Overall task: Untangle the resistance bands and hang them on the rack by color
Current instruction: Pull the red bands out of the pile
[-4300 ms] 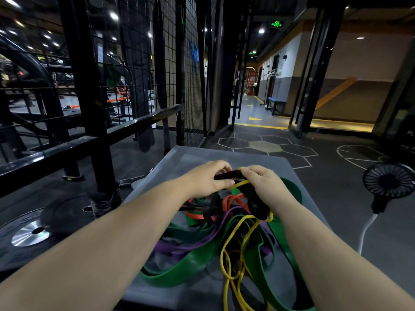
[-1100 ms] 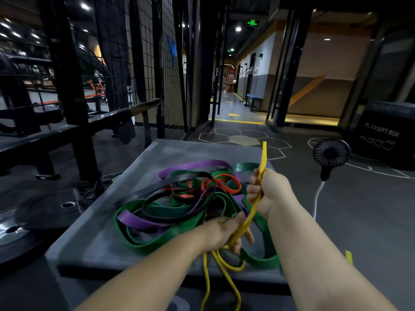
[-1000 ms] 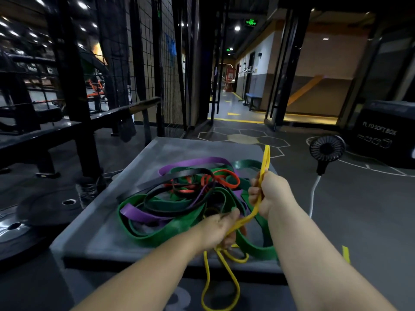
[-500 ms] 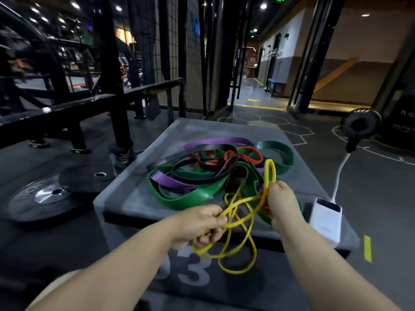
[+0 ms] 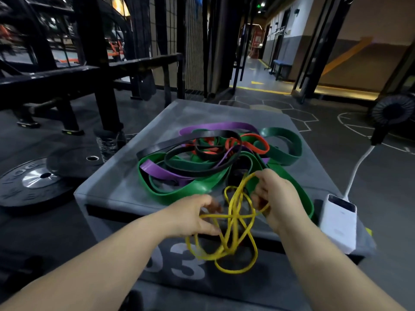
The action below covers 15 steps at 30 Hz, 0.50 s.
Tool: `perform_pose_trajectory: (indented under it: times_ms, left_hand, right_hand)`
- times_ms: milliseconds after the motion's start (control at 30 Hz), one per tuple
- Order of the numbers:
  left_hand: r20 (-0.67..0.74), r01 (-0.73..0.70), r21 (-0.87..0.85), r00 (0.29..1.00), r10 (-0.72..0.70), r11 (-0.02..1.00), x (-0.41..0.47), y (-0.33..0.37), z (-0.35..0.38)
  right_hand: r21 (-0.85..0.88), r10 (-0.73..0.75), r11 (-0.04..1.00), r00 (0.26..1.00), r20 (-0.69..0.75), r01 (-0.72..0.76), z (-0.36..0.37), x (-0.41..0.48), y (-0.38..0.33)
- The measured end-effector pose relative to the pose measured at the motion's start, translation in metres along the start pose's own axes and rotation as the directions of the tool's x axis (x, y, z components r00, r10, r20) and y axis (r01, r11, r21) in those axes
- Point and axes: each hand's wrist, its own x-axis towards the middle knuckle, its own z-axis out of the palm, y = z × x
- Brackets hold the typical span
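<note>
A thin yellow band (image 5: 232,223) hangs in tangled loops in front of the grey box's near edge. My left hand (image 5: 190,217) grips its left strands and my right hand (image 5: 277,196) holds its upper right loop. Behind my hands a tangle of bands lies on the grey box (image 5: 107,187): wide green bands (image 5: 190,189), a purple band (image 5: 157,171), black bands (image 5: 177,142) and an orange band (image 5: 258,144). The black metal rack (image 5: 94,70) stands to the left of the box.
A white power bank (image 5: 339,221) lies on the box's right near corner, cabled to a small black fan (image 5: 391,111). Weight plates (image 5: 33,182) lie on the floor at left. A corridor opens beyond the box.
The yellow band has come out of the pile and now hangs before the box. My hands have drawn nearer to me and lower, and my view has tilted down.
</note>
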Motion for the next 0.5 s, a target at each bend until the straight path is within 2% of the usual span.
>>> perform_pose_trajectory:
  times_ms: [33,133,300,433,500]
  left_hand:
    - [0.026,-0.006,-0.005,1.0,0.006,1.0,0.003,0.001,0.002]
    - [0.107,0.012,-0.194,0.994,0.009,0.981,0.01,0.012,0.008]
    - [0.117,0.059,-0.236,0.993,-0.032,0.97,0.019,0.018,0.017]
    - [0.022,0.074,-0.394,0.997,-0.072,0.916,0.016,0.017,0.016]
    - [-0.055,0.094,-0.435,0.99,-0.13,0.896,0.013,0.014,0.012]
  right_hand:
    - [0.035,0.021,0.999,0.999,0.04,-0.022,0.002,0.001,0.0]
    - [0.093,0.072,0.992,0.981,0.179,-0.089,0.007,0.005,0.004]
    - [0.253,0.073,0.952,0.932,0.355,-0.17,0.007,0.009,0.0]
    - [0.368,0.083,0.888,0.883,0.463,-0.276,-0.001,0.01,-0.013]
    - [0.37,0.101,0.859,0.826,0.555,-0.354,-0.01,0.013,-0.017]
